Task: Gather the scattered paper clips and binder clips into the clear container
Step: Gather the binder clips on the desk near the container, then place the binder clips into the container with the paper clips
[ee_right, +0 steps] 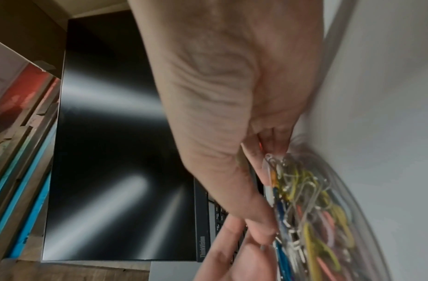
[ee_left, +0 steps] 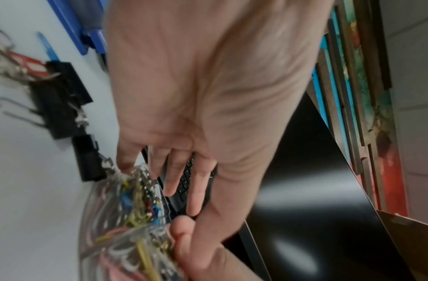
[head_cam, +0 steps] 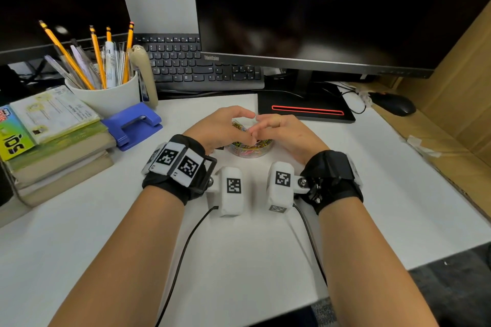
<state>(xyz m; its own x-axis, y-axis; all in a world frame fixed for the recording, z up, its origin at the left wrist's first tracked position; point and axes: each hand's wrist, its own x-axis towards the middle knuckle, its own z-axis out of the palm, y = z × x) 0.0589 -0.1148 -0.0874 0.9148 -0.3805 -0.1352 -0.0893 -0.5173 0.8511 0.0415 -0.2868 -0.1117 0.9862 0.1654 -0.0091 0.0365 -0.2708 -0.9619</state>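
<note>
Clear container (head_cam: pixel 251 150) upright, mouth up, on the white tabletop (head_cam: pixel 239 247) before the monitor stand (head_cam: pixel 305 110), full of coloured paper clips (ee_right: pixel 311 218). Black binder clips (ee_left: pixel 61 102) lie flat left of it, blurred, long axes unclear. Left hand (head_cam: pixel 220 127) and right hand (head_cam: pixel 281 133) curl together over the rim; what either grip holds, can't tell.
</note>
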